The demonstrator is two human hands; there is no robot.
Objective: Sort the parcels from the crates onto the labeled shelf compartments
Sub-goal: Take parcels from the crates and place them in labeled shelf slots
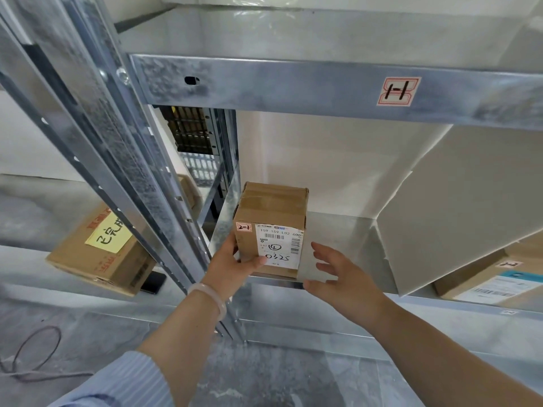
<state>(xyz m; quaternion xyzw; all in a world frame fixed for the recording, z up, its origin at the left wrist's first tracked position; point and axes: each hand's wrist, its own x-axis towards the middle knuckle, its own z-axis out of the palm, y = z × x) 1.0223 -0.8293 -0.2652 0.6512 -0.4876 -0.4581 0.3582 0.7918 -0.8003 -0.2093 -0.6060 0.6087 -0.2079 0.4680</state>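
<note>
A small cardboard box [271, 227] stands upright on the metal shelf [346, 230], at the front edge, and everything else is placed from it. The left hand [232, 265] grips its lower left corner, with the thumb laid across the front face and the fingers curled round the left side; a pale bracelet [210, 298] sits on that wrist. The right hand [338, 277] hovers just right of the box, fingers spread and apart, holding nothing and not touching the cardboard.

On the box's front, a small sticker [244, 227] reads "2-1" at the upper left, beside a white shipping label [279, 248] with handwritten digits. Above the box, the shelf beam carries a tag [398, 91] marked "1-1". To the right of the box a white divider board [455, 207] leans, and beyond it lies another parcel [493, 277]. Left of the box, past the steel upright, a larger carton [100, 254] bears a yellow note, with a black phone [153, 282] just beside it.
</note>
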